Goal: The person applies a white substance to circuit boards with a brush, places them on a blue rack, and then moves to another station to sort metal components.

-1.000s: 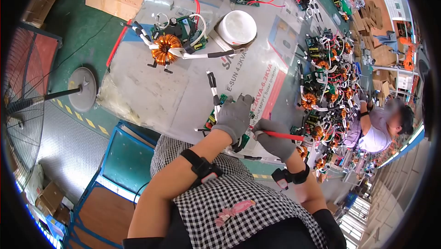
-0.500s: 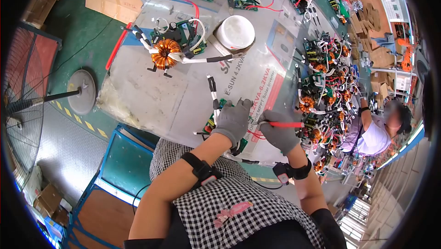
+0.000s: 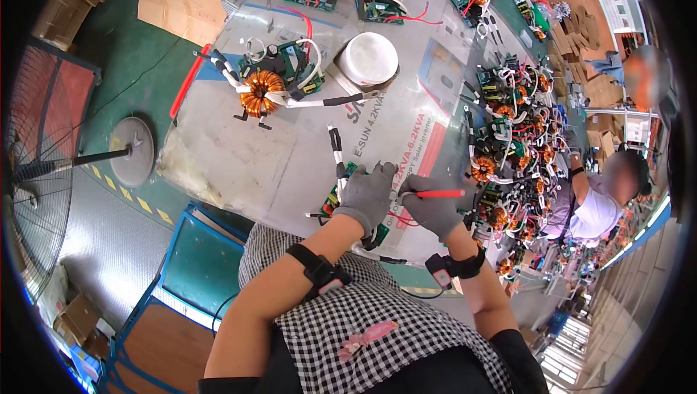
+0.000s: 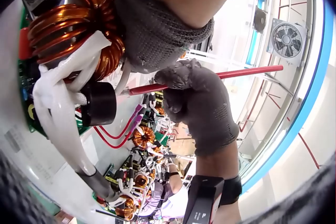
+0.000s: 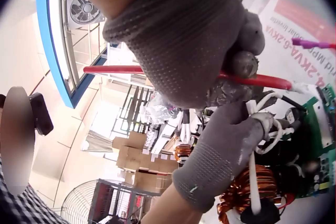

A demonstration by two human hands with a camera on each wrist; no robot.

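Red tube (image 3: 443, 193) sits in the right hand's (image 5: 184, 40) grip over the table (image 3: 225, 154), end at the circuit board (image 5: 329, 150), left hand (image 5: 223, 142) pinching a white wire (image 5: 253, 179), presumably to steady it.

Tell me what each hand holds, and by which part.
Right hand: the red tube, gripped partway along, both ends sticking out. Left hand, at the circuit board: its hold cannot be told.

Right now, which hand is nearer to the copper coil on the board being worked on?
Left. The left hand is close beside the copper coil; the right hand is farther from it, gripping the red tube.
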